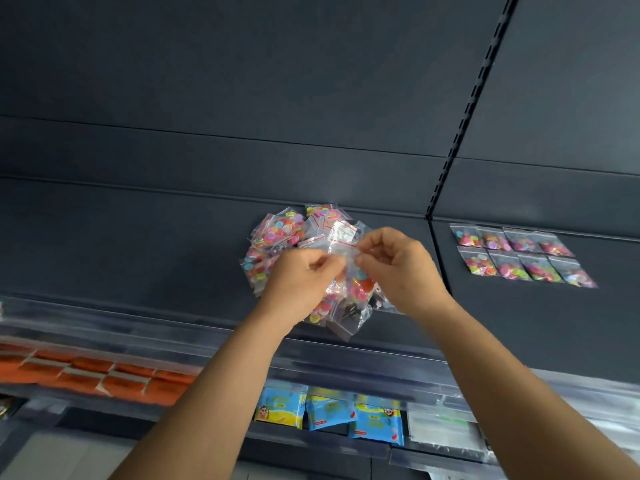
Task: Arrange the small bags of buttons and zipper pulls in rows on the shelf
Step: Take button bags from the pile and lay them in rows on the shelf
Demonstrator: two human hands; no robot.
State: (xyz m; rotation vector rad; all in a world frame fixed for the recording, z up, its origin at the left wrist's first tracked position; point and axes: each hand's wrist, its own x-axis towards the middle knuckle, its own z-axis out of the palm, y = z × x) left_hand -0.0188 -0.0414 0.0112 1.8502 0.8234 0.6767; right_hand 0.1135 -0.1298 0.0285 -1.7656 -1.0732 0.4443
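A loose pile of small clear bags of coloured buttons (284,233) lies on the dark shelf (138,244), near its middle. Over the pile, my left hand (298,282) and my right hand (398,265) each pinch one side of a small clear bag (349,263) with coloured buttons inside. A darker bag with metal parts (346,318) lies at the pile's near edge. On the shelf section to the right, several button bags (519,256) lie flat in two neat rows.
A slotted upright (460,133) divides the two shelf sections. The shelf's front edge has a clear price rail (156,334). Below it are orange packets (86,372) at left, blue packets (329,412) in the middle and clear bags (446,431) at right.
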